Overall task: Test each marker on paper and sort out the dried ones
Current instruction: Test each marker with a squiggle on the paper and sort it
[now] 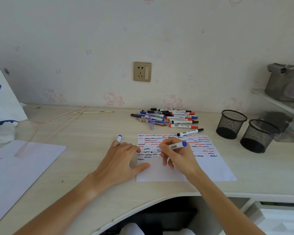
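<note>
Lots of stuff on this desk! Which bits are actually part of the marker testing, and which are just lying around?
Part of the job: blue marker held in the right hand; scribbled test paper steadied by the left hand; blue cap; marker pile; two mesh cups.

Lying about: pink hanger, wall socket.

Two black mesh cups (pixel 231 123), two sheets of paper (pixel 210 168), two hands (pixel 119 160), one big pile of markers (pixel 168 118).
</note>
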